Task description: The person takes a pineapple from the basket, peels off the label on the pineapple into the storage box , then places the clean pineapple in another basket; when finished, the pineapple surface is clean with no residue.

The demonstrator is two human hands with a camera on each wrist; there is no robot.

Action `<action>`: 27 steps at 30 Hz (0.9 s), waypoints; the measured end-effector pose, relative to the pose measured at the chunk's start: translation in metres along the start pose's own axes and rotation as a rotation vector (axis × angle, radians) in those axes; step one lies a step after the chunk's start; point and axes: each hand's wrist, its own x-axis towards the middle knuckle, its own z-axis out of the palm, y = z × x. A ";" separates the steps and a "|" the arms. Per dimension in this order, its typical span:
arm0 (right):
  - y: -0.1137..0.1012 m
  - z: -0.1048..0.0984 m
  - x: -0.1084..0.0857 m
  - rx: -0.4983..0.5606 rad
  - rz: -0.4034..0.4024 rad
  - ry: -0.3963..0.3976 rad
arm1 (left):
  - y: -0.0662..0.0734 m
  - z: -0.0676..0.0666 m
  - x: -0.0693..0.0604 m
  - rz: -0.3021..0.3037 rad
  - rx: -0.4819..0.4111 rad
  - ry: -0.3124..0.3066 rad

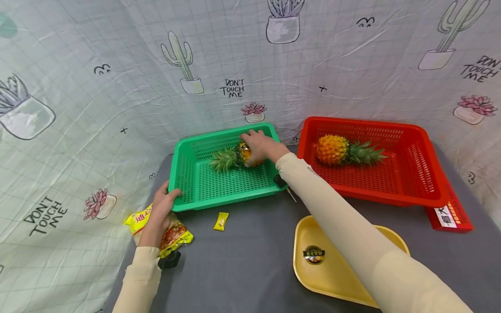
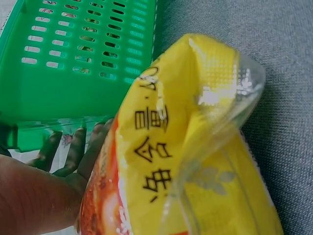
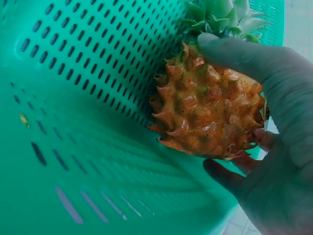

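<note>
A small pineapple lies inside the green basket, its leafy crown toward the left. My right hand grips its body from above. In the right wrist view the thumb lies near the base of the crown, with other fingers round the far side of the orange fruit. At the basket's left front corner, my left hand holds the rim. The left wrist view has its fingers at the green rim, partly hidden by a yellow food bag.
To the right stands a red basket with a second pineapple. A yellow tray bearing a dark round label sits in front, under my right arm. A small yellow packet lies before the green basket; a red box is far right.
</note>
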 end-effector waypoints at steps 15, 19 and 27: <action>-0.003 0.001 0.002 -0.035 0.026 -0.008 | 0.004 0.003 -0.002 -0.034 0.036 0.015; -0.003 0.000 0.001 -0.045 0.014 0.003 | 0.004 0.003 -0.002 -0.029 0.045 0.015; 0.000 0.000 -0.001 0.008 -0.001 0.022 | 0.008 0.002 -0.002 -0.018 0.055 0.021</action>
